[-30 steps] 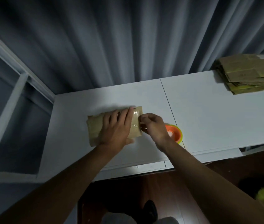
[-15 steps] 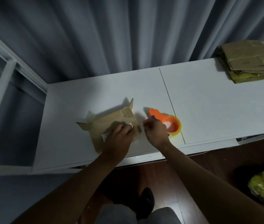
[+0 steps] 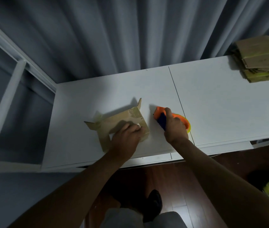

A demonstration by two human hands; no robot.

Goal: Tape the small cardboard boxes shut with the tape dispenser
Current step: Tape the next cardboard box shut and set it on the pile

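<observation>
Left hand [image 3: 127, 137] holds cardboard box [image 3: 114, 127]; right hand [image 3: 175, 129] grips tape dispenser [image 3: 161, 116].

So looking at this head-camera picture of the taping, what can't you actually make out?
- Head view: the near part of the small cardboard box and any tape there are covered by the left hand.
- The tape dispenser grip and most of its roll sit under the right hand.
- The stack of flattened cardboard is cut off by the right edge.
- The print on the box is too small to read.
</observation>
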